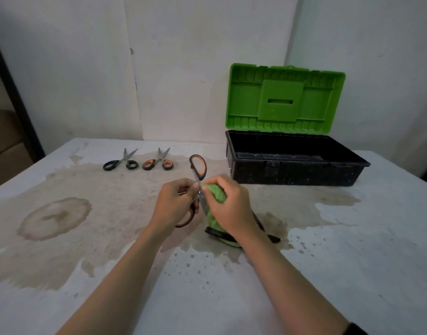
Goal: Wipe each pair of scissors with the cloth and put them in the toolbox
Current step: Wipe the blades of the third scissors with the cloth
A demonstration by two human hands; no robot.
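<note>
My left hand [177,204] grips an orange-and-black pair of scissors [198,167] near the pivot, one handle loop sticking up and the other below my palm. My right hand [228,204] holds a green cloth [216,193] wrapped round the blades, which point down toward me. Two more pairs lie at the back of the table: black-handled scissors [120,162] and orange-handled scissors [157,162]. The toolbox [294,163] stands open at the right, its black tray showing nothing inside and its green lid [286,99] upright.
The white table [352,250] is stained brown over the left and centre. The cloth's lower end with a black edge [217,232] hangs to the table under my right wrist. A wall stands close behind the toolbox.
</note>
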